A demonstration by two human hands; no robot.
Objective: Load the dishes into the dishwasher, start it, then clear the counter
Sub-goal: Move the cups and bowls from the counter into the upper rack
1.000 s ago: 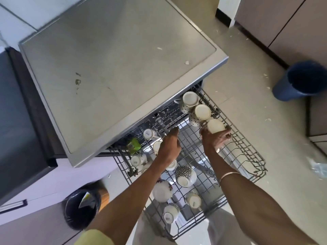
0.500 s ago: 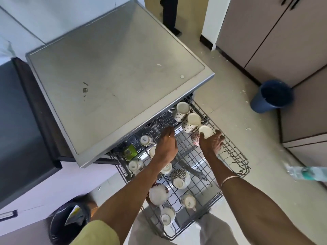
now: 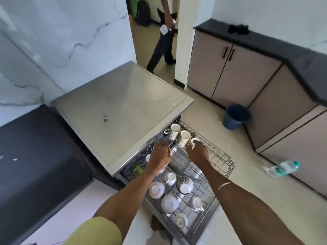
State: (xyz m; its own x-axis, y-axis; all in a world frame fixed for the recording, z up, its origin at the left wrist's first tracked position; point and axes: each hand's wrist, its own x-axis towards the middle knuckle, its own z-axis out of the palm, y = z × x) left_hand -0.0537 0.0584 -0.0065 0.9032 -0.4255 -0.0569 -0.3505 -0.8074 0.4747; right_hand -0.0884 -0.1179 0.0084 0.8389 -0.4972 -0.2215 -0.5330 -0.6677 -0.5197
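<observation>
Three upright mugs (image 3: 184, 138) beside right hand (image 3: 198, 152), in rack (image 3: 221, 156).

The wire rack (image 3: 217, 156) is pulled out w/ approx. ten cups on it: two spotted mugs (image 3: 184, 137) at far end, upside-down cups (image 3: 169, 203) at near end. On the floor (image 3: 230, 218): a blue bucket (image 3: 236, 116), a lying water bottle (image 3: 283, 167).

A dark blue bucket (image 3: 237, 116) stands on the floor beside the beige cabinets (image 3: 230, 75). A plastic water bottle (image 3: 283, 168) lies near them. A person (image 3: 163, 36) stands in the doorway.
</observation>
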